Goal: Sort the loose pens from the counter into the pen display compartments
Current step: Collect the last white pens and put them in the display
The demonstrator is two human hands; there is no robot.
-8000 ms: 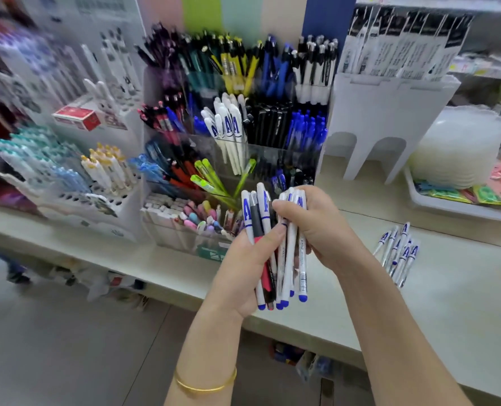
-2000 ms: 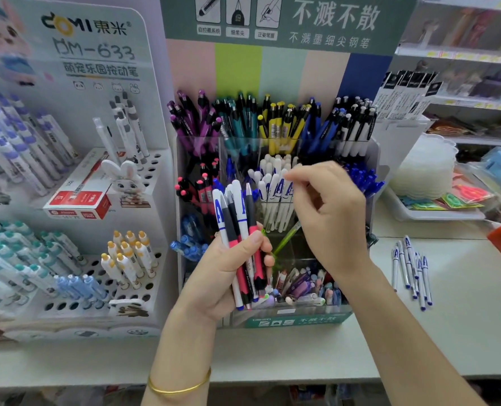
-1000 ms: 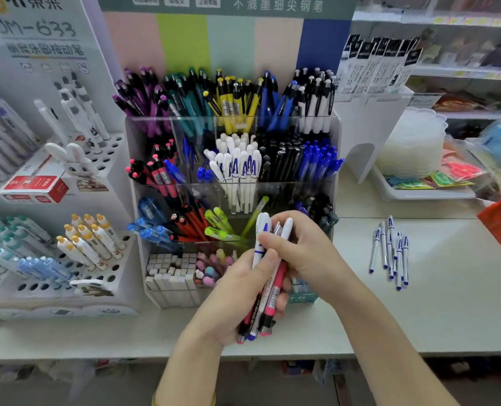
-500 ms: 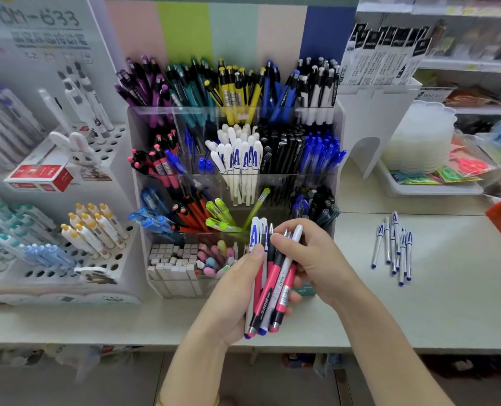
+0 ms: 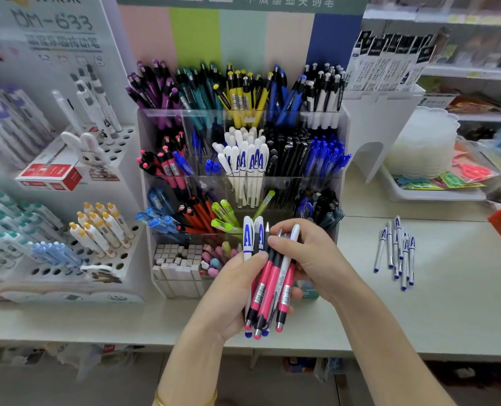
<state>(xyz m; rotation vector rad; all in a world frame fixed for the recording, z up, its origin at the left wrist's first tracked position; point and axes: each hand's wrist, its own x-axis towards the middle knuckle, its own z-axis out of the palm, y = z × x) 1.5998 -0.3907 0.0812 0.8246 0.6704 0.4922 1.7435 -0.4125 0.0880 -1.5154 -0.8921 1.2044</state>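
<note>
Pens upright, tips down

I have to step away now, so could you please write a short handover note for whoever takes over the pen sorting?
Left hand: gripping a mixed bundle of pens, pink-barrelled and white blue-capped.
Right hand: fingertips pinching the top of one white pen in that bundle.
Loose white pens lie on the counter, right of the pen display.
Done: white capped pens already fill a middle compartment.
Left: sort the bundle by type, pink ones to the pink pens at left, then the counter pile.
</note>
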